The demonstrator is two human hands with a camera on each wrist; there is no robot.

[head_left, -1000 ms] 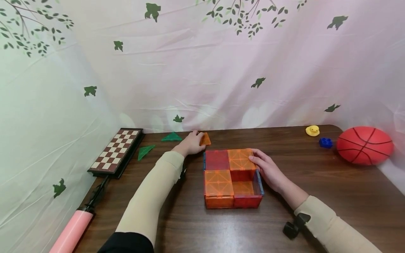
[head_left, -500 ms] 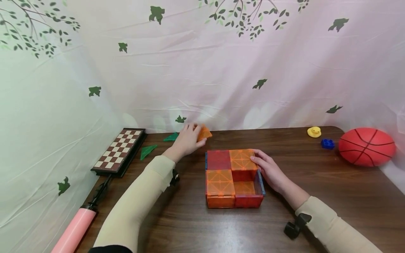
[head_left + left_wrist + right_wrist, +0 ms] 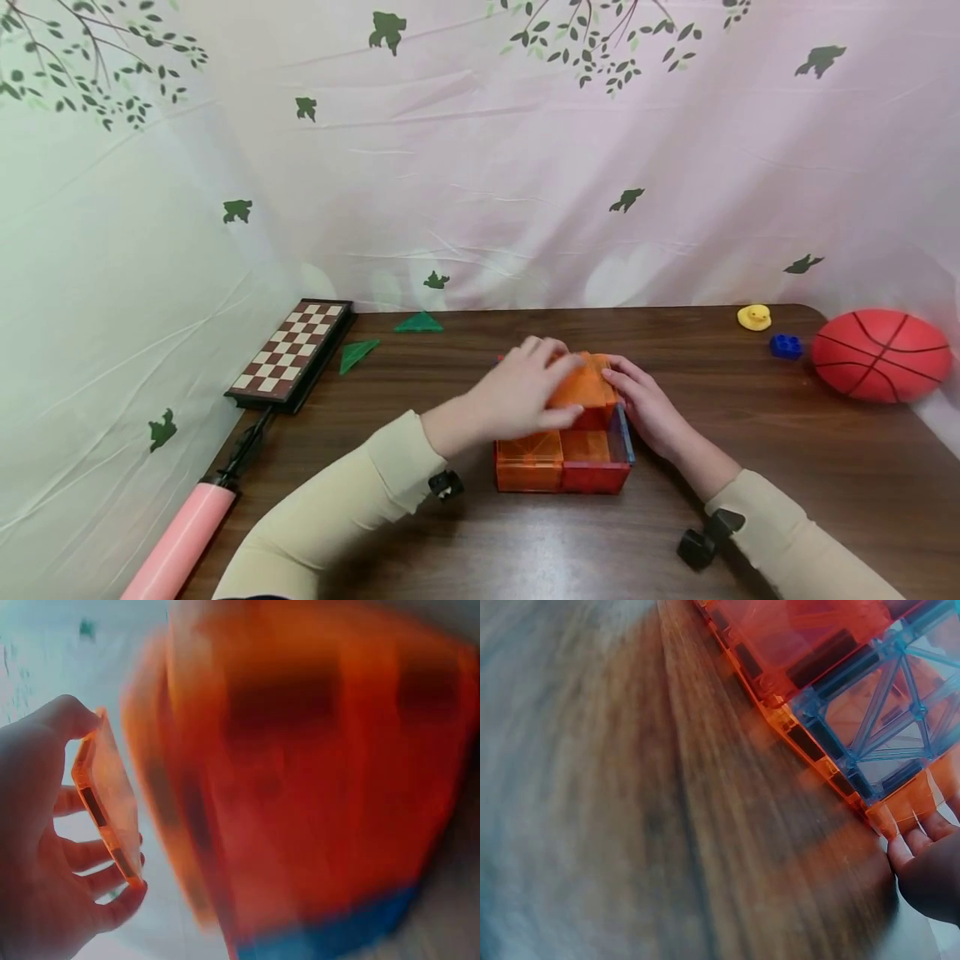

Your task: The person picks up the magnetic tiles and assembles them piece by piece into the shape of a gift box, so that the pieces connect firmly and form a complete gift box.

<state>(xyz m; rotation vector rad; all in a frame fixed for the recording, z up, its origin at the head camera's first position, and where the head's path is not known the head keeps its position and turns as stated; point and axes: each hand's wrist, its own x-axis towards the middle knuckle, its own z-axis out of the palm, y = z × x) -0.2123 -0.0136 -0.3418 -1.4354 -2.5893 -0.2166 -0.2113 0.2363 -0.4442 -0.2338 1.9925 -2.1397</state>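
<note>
A low box of see-through magnetic tiles (image 3: 528,477), orange, red and blue, stands on the table, its front right compartment uncovered. Above it is my left hand (image 3: 510,396), holding an orange magnetic tile (image 3: 112,799) by its edges between thumb and fingers. In the left wrist view this tile is apart from the blurred box. My right hand (image 3: 652,412) grips the box's back right corner, thumb on top. The right wrist view has its fingertips at an orange tile edge beside a blue tile (image 3: 889,720). My left hand hides much of the box's top.
Two green triangular tiles (image 3: 358,356) lie at the back left, near a chessboard (image 3: 288,350) and a pink pump (image 3: 180,542). A yellow duck (image 3: 754,317), a blue brick (image 3: 786,347) and a red ball (image 3: 881,357) sit at the back right. A patterned curtain hangs behind.
My left hand has picked up the orange tile from the table's back edge and brought it right and nearer, over the box. My right hand has stayed at the corner.
</note>
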